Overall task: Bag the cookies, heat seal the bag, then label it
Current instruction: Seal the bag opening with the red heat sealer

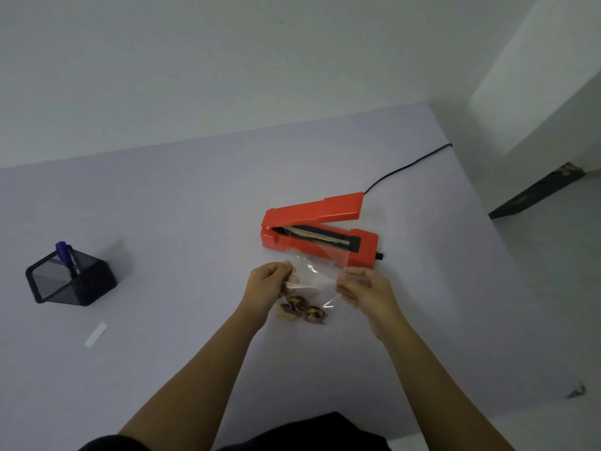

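A clear plastic bag is stretched between my hands just in front of the red heat sealer. My left hand pinches the bag's left edge and my right hand pinches its right edge. Several brown cookies sit in the bag's lower end, resting near the table. The bag's open top lies over the sealer's front edge. The sealer's lid is raised, and its sealing strip shows. A white label strip lies on the table at the left.
A black mesh pen holder with a blue marker stands at the left. The sealer's black cord runs off the table's far right edge. The lavender table ends at the right, above a pale floor.
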### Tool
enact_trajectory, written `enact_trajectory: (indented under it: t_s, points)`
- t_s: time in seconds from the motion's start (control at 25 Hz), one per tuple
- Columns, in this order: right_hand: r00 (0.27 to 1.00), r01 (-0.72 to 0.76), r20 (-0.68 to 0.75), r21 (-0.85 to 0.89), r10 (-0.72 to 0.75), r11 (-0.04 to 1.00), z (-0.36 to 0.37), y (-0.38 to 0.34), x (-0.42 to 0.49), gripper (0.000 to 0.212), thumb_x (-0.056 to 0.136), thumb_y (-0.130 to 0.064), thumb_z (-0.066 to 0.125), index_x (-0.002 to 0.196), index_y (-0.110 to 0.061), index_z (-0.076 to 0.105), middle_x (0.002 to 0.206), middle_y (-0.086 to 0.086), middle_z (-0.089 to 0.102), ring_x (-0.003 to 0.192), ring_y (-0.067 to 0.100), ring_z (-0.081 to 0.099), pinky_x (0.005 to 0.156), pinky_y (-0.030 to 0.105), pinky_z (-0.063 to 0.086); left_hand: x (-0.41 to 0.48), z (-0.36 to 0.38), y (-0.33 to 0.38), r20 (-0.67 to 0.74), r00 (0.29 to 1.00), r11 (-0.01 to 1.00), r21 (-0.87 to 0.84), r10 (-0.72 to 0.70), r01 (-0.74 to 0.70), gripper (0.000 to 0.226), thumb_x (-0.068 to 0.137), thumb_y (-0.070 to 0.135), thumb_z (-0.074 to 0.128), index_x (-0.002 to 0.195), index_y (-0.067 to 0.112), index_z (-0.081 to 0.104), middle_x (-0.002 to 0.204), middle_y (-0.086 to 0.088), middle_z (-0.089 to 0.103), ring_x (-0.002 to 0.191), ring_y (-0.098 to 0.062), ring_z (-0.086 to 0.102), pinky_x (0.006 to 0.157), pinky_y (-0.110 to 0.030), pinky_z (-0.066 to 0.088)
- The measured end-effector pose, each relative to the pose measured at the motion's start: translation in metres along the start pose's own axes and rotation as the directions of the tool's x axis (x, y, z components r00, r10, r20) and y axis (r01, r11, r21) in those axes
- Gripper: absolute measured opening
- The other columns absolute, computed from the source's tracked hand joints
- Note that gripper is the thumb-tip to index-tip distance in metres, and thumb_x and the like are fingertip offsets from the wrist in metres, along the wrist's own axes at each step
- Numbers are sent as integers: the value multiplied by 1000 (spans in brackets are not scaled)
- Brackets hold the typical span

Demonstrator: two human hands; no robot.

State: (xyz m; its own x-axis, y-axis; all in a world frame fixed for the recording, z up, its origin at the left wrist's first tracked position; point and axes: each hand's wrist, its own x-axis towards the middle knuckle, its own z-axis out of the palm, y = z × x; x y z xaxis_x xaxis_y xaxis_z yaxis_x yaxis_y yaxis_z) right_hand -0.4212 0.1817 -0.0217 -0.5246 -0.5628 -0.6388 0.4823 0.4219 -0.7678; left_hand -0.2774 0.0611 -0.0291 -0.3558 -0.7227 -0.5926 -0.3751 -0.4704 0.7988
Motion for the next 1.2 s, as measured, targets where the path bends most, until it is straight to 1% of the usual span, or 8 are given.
enact_trajectory:
  t_s: [0.12, 0.24, 0.32, 0.4, 0.56, 0.72, 1.08, 1.2]
  points:
    - [964, 191, -131, -269, -232, 944, 1, -9, 0, 26, 83, -23, 69, 105, -16, 56, 102, 2, 67, 85, 9, 64, 70, 11, 48, 7, 5, 6, -26, 1000, 1000, 13, 2, -2, 24, 93, 19, 55, 76, 6, 66, 58, 1, 59, 43, -5, 53, 46, -15, 44]
    - [728, 491, -215, -499, -651, 714, 4, -40, -10, 27, 91, -21, 56, 115, -8, 53, 110, 2, 60, 99, 11, 57, 85, 12, 44, 13, 3, 9, -43, 999, 1000, 16, -16, 17, 25, 93, 21, 55, 75, 7, 65, 60, 0, 61, 46, -9, 55, 46, -16, 43]
    - [550, 632, -113, -591, -827, 501, 6, -70, -19, 28, 96, -17, 47, 120, -3, 51, 117, 1, 56, 108, 7, 50, 93, 4, 35, 16, 2, 10, -57, 998, 999, 11, -39, 40, 24, 93, 21, 56, 76, 7, 66, 65, -3, 64, 49, -11, 56, 46, -17, 44]
    - [473, 698, 54, -632, -880, 336, 11, -95, -23, 32, 98, -16, 40, 127, -4, 47, 125, -1, 51, 119, 6, 44, 101, 7, 30, 18, 3, 12, -60, 997, 998, 24, -55, 56, 24, 93, 21, 56, 76, 7, 66, 70, -6, 67, 50, -13, 56, 47, -19, 45]
    - [523, 682, 354, -719, -776, 132, 21, -111, -16, 43, 99, -27, 27, 138, -11, 37, 147, 6, 39, 139, 18, 29, 115, 35, 20, 17, 6, 11, -59, 996, 995, 64, -70, 74, 23, 92, 20, 55, 77, 7, 66, 73, -8, 69, 49, -12, 57, 48, -21, 45]
    - [572, 563, 426, -825, -701, -43, 14, -93, -4, 49, 98, -32, 20, 141, -12, 34, 152, 5, 31, 142, 20, 20, 114, 37, 11, 14, 7, 9, -82, 995, 996, 57, -61, 66, 24, 93, 20, 54, 76, 8, 67, 72, -7, 70, 54, -14, 58, 52, -22, 46]
    - [758, 355, 335, -932, -560, -77, -17, -47, 20, 64, 93, -43, 4, 146, -10, 21, 154, 8, 24, 144, 23, 14, 113, 44, 7, 16, 8, 10, -71, 996, 998, 41, -49, 52, 23, 94, 23, 54, 80, 9, 66, 74, -6, 71, 58, -14, 60, 56, -24, 49]
    - [811, 323, 315, -944, -492, -71, -20, -37, 29, 54, 100, -35, 16, 147, -8, 14, 156, 9, 19, 145, 23, 9, 115, 46, 6, 16, 8, 9, -74, 996, 998, 39, -48, 51, 24, 94, 24, 54, 81, 8, 67, 74, -5, 70, 58, -14, 60, 55, -23, 48]
